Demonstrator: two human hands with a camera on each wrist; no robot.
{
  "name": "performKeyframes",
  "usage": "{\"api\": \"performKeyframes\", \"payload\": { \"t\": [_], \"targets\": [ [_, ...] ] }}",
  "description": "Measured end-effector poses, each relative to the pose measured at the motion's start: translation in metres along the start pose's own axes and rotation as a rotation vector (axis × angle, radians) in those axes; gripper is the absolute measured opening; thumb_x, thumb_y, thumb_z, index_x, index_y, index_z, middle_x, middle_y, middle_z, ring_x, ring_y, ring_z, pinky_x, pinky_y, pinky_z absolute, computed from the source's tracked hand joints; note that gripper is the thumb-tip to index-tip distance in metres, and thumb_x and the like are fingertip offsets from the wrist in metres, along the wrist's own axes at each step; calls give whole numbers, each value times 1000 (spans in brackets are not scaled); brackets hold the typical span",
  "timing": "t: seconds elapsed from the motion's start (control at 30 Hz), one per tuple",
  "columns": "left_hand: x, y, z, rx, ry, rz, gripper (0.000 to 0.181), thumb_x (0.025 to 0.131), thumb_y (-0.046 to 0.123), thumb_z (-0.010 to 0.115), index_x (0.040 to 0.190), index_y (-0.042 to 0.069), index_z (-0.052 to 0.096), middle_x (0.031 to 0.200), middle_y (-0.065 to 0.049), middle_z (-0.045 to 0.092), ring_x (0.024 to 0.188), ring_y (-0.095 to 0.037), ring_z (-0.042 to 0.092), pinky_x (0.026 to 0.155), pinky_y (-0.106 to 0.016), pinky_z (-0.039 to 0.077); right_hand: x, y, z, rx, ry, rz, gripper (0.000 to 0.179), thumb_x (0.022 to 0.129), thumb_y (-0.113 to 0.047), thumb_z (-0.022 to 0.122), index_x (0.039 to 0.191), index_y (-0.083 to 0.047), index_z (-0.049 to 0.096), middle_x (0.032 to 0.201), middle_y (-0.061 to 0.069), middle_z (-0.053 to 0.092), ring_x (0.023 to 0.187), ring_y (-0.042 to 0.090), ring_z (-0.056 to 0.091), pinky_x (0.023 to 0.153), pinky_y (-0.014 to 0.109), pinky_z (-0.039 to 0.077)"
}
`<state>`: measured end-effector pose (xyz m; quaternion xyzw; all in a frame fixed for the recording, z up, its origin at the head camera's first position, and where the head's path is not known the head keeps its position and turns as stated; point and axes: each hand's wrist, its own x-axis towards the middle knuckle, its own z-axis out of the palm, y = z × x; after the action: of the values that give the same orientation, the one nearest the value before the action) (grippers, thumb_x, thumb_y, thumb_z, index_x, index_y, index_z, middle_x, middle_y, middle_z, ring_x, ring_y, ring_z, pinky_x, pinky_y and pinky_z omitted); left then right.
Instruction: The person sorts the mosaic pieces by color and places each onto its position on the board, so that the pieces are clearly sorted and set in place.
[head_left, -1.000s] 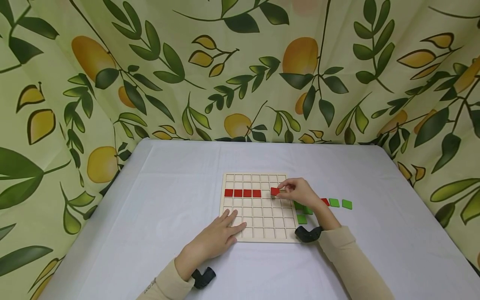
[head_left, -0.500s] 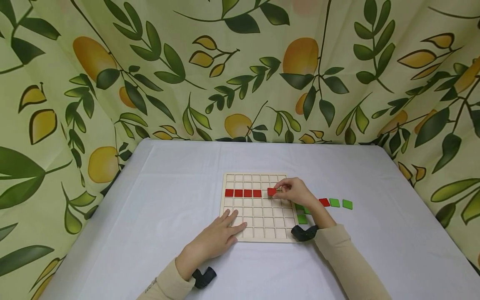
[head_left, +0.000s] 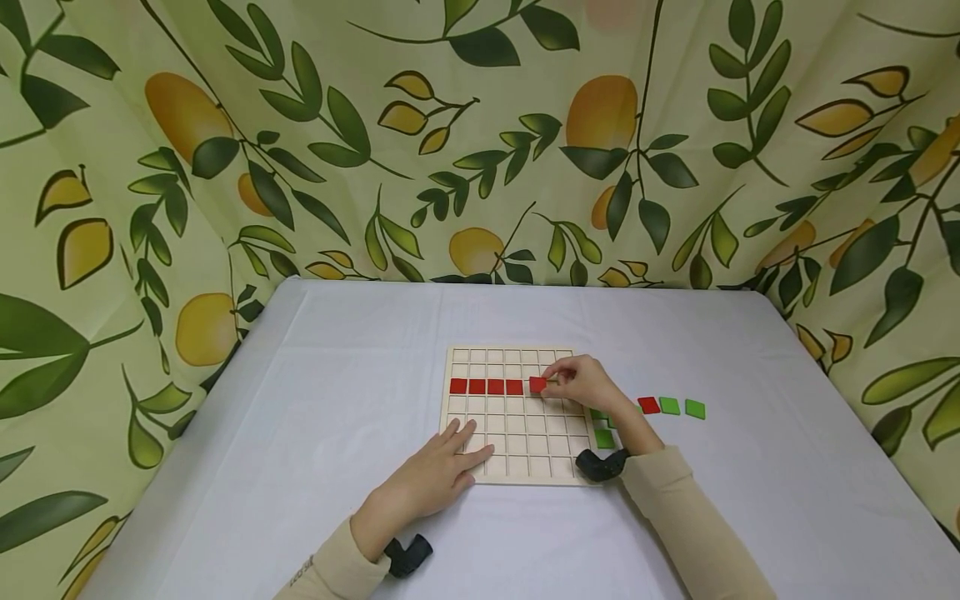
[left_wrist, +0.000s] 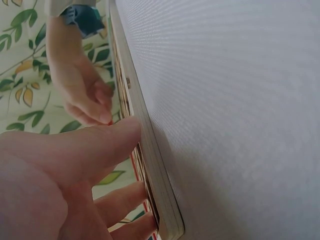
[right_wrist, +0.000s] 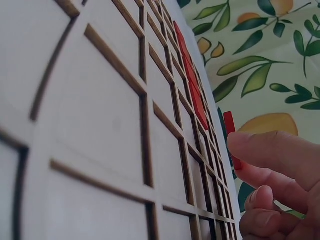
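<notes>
Leftward across the board, the right hand has brought its held tile a little closer to the set row since the earlier frame, while the left hand has stayed put. That left hand lies over the near left corner of the pale wooden board, fingers spread and grasping nothing. Farther up, four red tiles fill the leftmost four compartments of the third row from the far edge. Just right of them, across a narrow gap, the held tile is over the same row: a flat, plain red square, thin when seen edge-on from the right wrist. The right hand pinches it by its right side between thumb and forefinger, the other fingers curled in. Right of the board lie green tiles close to its edge, then a loose red tile and two more green tiles on the white cloth. The board's near left corner is hidden by the left hand in the head view, and the right forearm partly covers the nearer green tiles, so their number is unclear. Whether the held tile touches the board is hard to make out.
</notes>
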<state>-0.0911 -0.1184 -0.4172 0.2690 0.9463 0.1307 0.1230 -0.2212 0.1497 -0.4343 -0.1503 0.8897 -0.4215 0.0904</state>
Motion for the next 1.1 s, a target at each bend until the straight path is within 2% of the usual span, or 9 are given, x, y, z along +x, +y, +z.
{"api": "performKeyframes", "payload": {
  "t": [0.13, 0.4, 0.87, 1.1],
  "targets": [
    [0, 0, 0, -5, 0, 1, 44, 98, 22, 54, 141, 23, 50, 157, -16, 34, 146, -40, 31, 115, -53, 36, 1, 1, 2, -8, 1, -14, 22, 77, -9, 79, 94, 3, 71, 62, -3, 49, 59, 11, 41, 53, 18, 34],
    [1, 0, 0, -3, -3, -5, 43, 98, 23, 53, 141, 23, 50, 157, -16, 34, 146, -40, 31, 116, -53, 36, 5, 2, 6, -15, 1, 31, 23, 77, -10, 79, 95, 2, 71, 61, -3, 49, 59, 12, 42, 52, 19, 34],
    [2, 0, 2, -14, -4, -18, 43, 98, 24, 54, 141, 24, 51, 156, -16, 35, 146, -40, 30, 116, -53, 35, 8, -1, 8, -50, 8, 54, 22, 76, -11, 80, 93, 1, 72, 62, -2, 47, 62, 13, 42, 58, 22, 34],
    [2, -1, 2, -11, 0, -14, 43, 98, 24, 53, 141, 23, 51, 156, -16, 35, 146, -40, 31, 116, -52, 35, 9, 0, 9, -57, 7, 34, 21, 76, -10, 80, 92, 1, 72, 61, -2, 48, 60, 12, 42, 57, 21, 34]
  ]
}}
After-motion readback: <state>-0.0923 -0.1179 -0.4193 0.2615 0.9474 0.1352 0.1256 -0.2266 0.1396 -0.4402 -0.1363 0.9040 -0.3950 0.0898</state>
